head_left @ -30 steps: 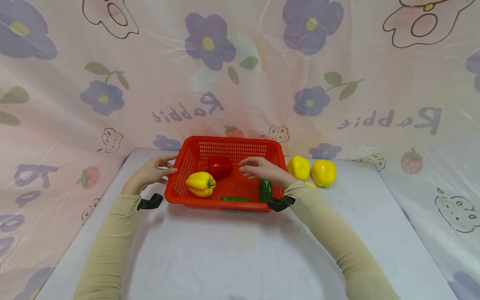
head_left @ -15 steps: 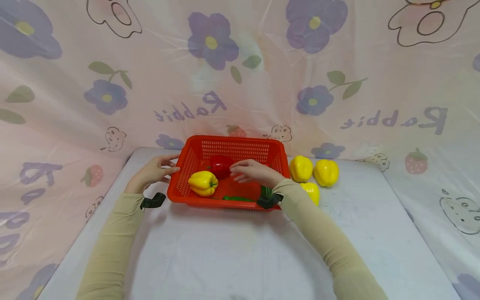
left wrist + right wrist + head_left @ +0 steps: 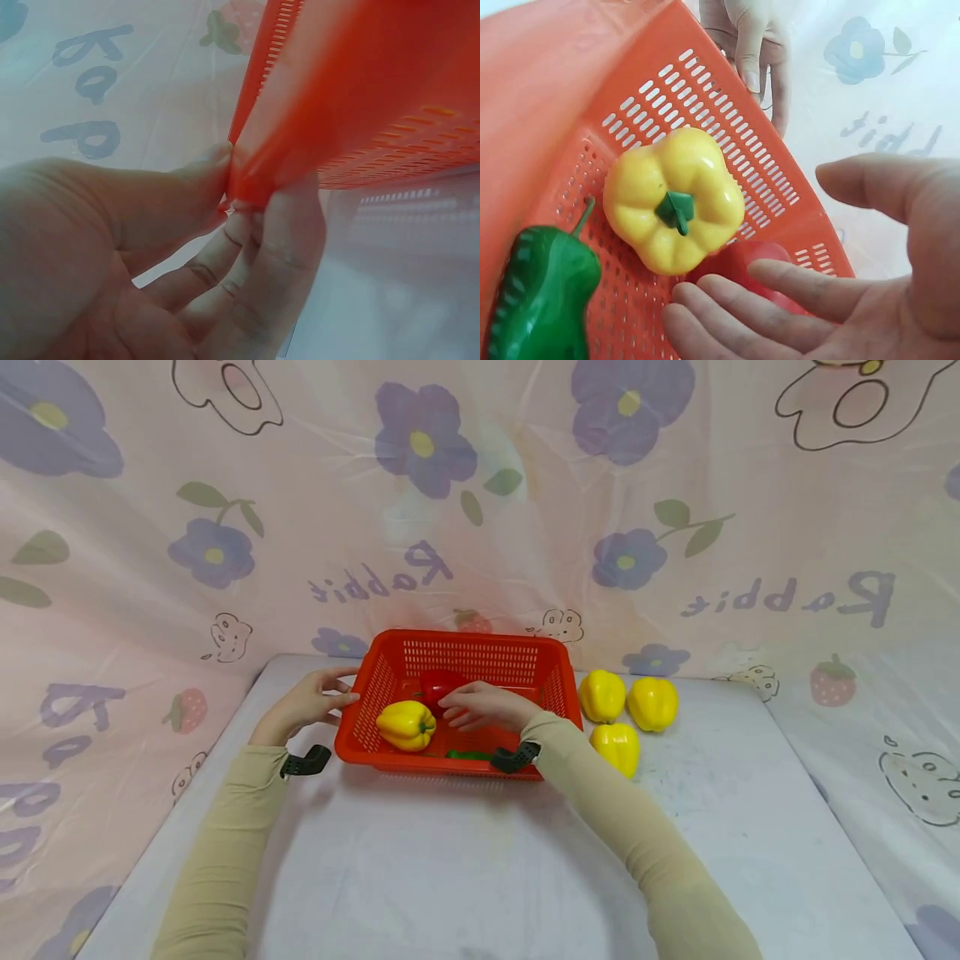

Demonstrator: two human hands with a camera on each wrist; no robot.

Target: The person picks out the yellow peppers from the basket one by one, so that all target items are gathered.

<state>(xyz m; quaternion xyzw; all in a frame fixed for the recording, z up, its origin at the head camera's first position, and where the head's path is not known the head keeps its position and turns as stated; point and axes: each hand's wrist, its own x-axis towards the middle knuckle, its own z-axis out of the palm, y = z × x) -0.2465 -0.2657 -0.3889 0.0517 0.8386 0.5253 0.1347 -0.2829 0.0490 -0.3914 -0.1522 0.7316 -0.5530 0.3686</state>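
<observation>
A red plastic basket [image 3: 465,636] with slotted walls stands toward the back of the table. My left hand [image 3: 306,703] pinches its left rim between thumb and fingers, and the left wrist view shows the thumb [image 3: 180,191] on one side of the rim. Inside lie a yellow bell pepper [image 3: 406,726], a red bell pepper [image 3: 435,685] and a long green pepper [image 3: 547,289]. My right hand [image 3: 487,706] reaches over the basket with fingers extended and nothing in it. Its fingertips overlap the red pepper, partly hiding it.
Three more yellow bell peppers, one at the back [image 3: 602,696], one to its right [image 3: 652,703] and one nearer [image 3: 617,749], sit on the table [image 3: 450,877] just right of the basket. A flower-printed curtain [image 3: 525,552] hangs close behind the basket.
My right hand has moved left inside the basket toward the red pepper, uncovering the nearer yellow pepper outside and covering a dark green vegetable. The left hand keeps its grip on the rim.
</observation>
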